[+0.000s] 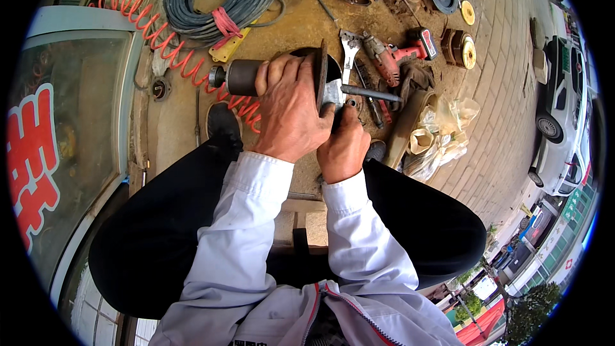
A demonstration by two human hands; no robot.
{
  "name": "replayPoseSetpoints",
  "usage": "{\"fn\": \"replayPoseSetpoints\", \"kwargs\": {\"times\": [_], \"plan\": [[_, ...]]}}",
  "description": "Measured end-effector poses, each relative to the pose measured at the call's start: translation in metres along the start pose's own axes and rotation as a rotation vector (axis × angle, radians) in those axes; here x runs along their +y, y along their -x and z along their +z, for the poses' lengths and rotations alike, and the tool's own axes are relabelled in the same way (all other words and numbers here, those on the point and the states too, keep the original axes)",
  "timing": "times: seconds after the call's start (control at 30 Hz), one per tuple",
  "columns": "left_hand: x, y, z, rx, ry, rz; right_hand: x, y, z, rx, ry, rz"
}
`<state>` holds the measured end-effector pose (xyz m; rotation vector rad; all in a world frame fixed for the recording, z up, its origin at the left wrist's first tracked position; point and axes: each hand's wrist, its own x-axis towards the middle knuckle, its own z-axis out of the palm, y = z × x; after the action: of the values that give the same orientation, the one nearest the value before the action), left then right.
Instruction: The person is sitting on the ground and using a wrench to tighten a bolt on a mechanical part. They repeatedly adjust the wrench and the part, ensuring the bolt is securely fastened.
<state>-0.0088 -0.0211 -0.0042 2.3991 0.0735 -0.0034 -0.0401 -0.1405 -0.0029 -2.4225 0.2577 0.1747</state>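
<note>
My left hand (pixel 291 112) is closed around a dark flanged metal cylinder (pixel 242 77), held on its side above the ground between my knees. A short shaft end (pixel 216 77) sticks out of its left end, and a round flange (pixel 321 74) stands upright at its right. My right hand (pixel 344 144) is closed just right of the flange, its fingers pressed together; what they grip is hidden. By its fingertips are a silvery piece (pixel 333 93) and a dark rod (pixel 373 93) pointing right. I cannot tell whether these two are joined.
Beyond my hands lie a red power tool (pixel 391 61), a grey scraper-like tool (pixel 350 51) and a yellow-ended metal part (pixel 460 49). Plastic bags (pixel 442 134) lie right. A coiled hose (pixel 186 0), a red spiral air line (pixel 170 48) and a glass-panelled case (pixel 70 128) are left.
</note>
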Motion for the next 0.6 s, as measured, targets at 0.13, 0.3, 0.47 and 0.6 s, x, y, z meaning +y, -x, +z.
{"fn": "replayPoseSetpoints", "kwargs": {"times": [0.13,0.3,0.47,0.6], "plan": [[-0.001,0.001,0.003,0.021,-0.005,-0.005,-0.004,0.001,0.001,0.016,0.003,0.047],[-0.002,0.001,0.002,0.024,0.012,-0.001,0.001,0.006,0.005,0.099,-0.17,0.054],[-0.007,-0.001,-0.001,-0.032,0.044,0.023,0.026,-0.001,-0.011,0.127,-0.457,0.141],[-0.009,-0.001,0.002,0.005,0.016,0.04,0.018,-0.009,-0.033,-0.017,-0.559,0.165]]}}
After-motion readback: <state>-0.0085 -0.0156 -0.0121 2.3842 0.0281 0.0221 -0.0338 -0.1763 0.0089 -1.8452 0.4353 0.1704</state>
